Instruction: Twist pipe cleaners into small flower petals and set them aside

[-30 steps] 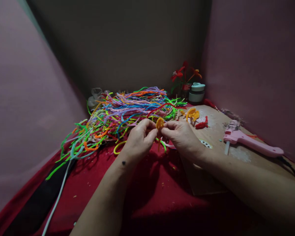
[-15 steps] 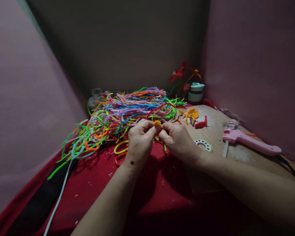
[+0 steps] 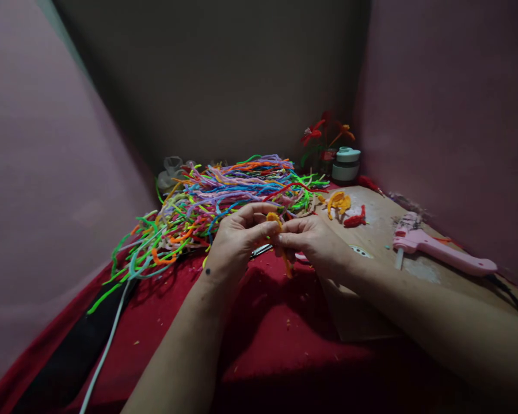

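Item: orange fuzzy stem point(image 3: 288, 266), pinched between fingertips of my left hand point(image 3: 231, 238) and right hand point(image 3: 317, 241); more shows than before. Room: red cloth point(image 3: 267, 345) between forearms. Edges: cardboard point(image 3: 349, 316) beneath right forearm, colourful stem pile point(image 3: 242, 188) beyond hands.

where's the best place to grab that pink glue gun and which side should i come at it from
I'd grip the long handle of the pink glue gun, coming from above with the right hand. It lies on its side on the board, handle pointing right, smooth and slim. Better to avoid the left end, where the glue stick and some grey fuzz show.
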`<move>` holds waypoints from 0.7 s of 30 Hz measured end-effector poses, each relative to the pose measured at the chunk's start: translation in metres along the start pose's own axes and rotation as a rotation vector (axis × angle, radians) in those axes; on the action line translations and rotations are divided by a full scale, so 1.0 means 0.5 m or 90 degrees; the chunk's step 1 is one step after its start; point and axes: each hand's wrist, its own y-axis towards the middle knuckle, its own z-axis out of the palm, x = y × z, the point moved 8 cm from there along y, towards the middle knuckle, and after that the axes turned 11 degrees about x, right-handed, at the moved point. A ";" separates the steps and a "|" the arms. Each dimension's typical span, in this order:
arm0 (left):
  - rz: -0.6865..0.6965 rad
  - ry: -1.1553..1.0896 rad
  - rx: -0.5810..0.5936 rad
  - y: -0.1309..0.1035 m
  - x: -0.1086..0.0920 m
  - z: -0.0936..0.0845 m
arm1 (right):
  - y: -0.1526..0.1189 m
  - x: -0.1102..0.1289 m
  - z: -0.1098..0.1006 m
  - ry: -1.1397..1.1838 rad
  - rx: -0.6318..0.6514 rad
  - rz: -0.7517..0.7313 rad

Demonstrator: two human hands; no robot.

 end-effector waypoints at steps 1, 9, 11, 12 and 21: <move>-0.002 0.005 0.006 -0.002 -0.003 0.001 | 0.000 -0.005 0.002 0.009 0.010 0.009; -0.054 0.140 -0.002 -0.001 -0.001 -0.001 | 0.001 -0.017 0.009 0.002 0.018 0.028; -0.048 0.162 -0.036 0.000 0.000 -0.004 | 0.001 -0.017 0.009 0.006 0.014 0.031; -0.042 0.176 -0.056 0.000 -0.001 -0.006 | 0.001 -0.018 0.009 0.008 0.013 0.034; -0.032 0.174 -0.063 0.002 0.001 -0.006 | 0.002 -0.017 0.012 0.037 0.026 0.023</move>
